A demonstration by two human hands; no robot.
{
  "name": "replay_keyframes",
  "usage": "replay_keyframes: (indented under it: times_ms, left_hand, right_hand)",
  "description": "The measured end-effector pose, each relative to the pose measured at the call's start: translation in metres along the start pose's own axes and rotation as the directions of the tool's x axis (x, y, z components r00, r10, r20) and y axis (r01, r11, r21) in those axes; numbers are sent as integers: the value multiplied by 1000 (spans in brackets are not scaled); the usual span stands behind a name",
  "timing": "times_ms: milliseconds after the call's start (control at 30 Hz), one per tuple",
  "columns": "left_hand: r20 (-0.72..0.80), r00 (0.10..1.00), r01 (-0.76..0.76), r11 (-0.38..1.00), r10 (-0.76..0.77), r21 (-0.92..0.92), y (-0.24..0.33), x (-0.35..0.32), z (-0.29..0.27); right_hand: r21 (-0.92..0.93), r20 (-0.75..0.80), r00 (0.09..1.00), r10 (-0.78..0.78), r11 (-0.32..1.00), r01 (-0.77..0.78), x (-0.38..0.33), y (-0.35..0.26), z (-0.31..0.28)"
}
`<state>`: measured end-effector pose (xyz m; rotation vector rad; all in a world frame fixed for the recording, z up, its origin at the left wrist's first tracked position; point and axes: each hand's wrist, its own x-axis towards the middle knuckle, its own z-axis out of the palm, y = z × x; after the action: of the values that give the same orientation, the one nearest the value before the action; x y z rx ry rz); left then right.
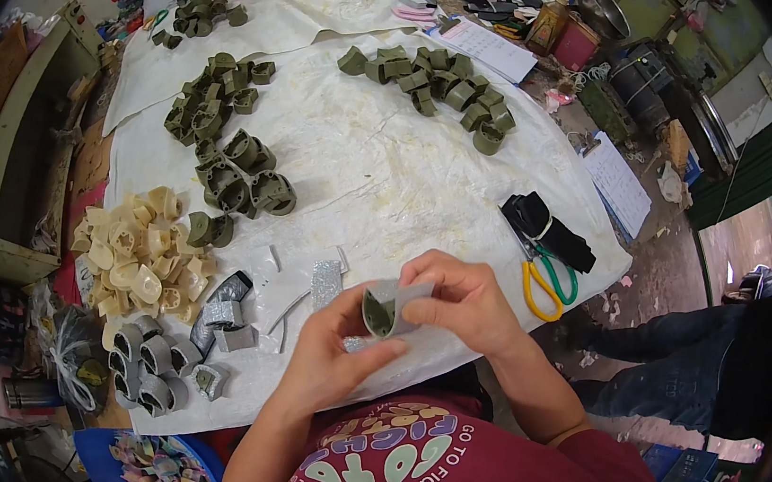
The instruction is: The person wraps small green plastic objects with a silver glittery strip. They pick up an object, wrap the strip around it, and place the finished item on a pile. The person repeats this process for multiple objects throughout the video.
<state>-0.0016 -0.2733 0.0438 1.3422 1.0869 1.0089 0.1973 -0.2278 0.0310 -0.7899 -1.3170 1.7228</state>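
Note:
In front of my chest, my left hand (334,350) is closed around a hollow olive-green heel block (376,314), its open side facing up and left. A grey glittery strip (414,297) lies against the block's right side. My right hand (466,306) pinches this strip between thumb and fingers. Just beyond my left hand, another glittery strip (326,282) lies on the white-covered table (372,204), beside pale curved strips (277,301). Grey-covered heel blocks (150,361) stand in a cluster at the near left.
Cream plastic pieces (142,259) are heaped at the left. Bare green blocks lie in groups (219,98) farther off and at right (460,94). Scissors (548,284) with yellow and green handles rest beside a black bundle (549,230). A blue tub (96,455) holds scraps.

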Motion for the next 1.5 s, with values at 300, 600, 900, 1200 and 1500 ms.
replay_keyframes:
  times_ms: [300, 600, 900, 1200, 1500]
  left_hand:
    - [-78, 981, -161, 969, 178, 185, -9, -2, 2]
    - [-20, 929, -339, 869, 370, 360, -8, -1, -1]
    - [-72, 990, -135, 937, 118, -323, -8, -5, 0]
    - [22, 998, -27, 778, 53, -628, -13, -6, -5]
    - [0, 1000, 5, 724, -8, -689, -18, -4, -2]
  right_hand:
    - [-250, -47, 998, -28, 968, 15, -4, -7, 18]
    - [-476, -102, 980, -172, 873, 104, -4, -17, 31]
    - [-471, -31, 994, -102, 879, 75, -4, -15, 18]
    - [-74, 163, 984, -77, 993, 90, 6, 0, 16]
    - [-306, 115, 976, -184, 928, 211, 8, -12, 13]
